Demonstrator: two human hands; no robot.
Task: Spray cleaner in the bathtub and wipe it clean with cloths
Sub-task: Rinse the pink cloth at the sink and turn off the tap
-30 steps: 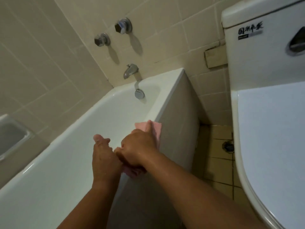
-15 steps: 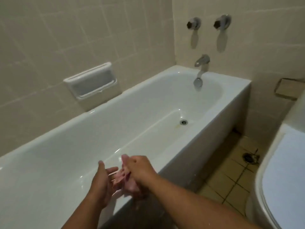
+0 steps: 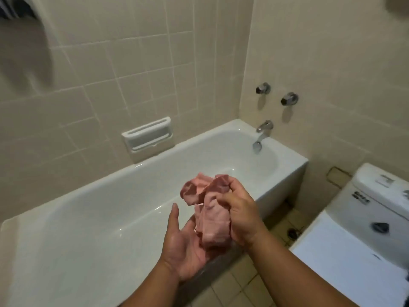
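Lifted off the near edge of the bathtub [image 3: 292,160], the pink cloth [image 3: 211,220] bunches in the pinching grip of your right hand [image 3: 242,218], left hand [image 3: 183,249] spread beneath; apparently refolding, wiping unfinished.

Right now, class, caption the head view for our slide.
Right hand grips a crumpled pink cloth over the open left hand, above the white bathtub.

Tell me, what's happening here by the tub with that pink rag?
A person is at a white bathtub, cleaning it. Their right hand grips a crumpled pink cloth, bunched up above the tub's near edge, while the left hand lies open, palm up, just beneath it. No spray bottle shows in this view. The tub glistens in spots.
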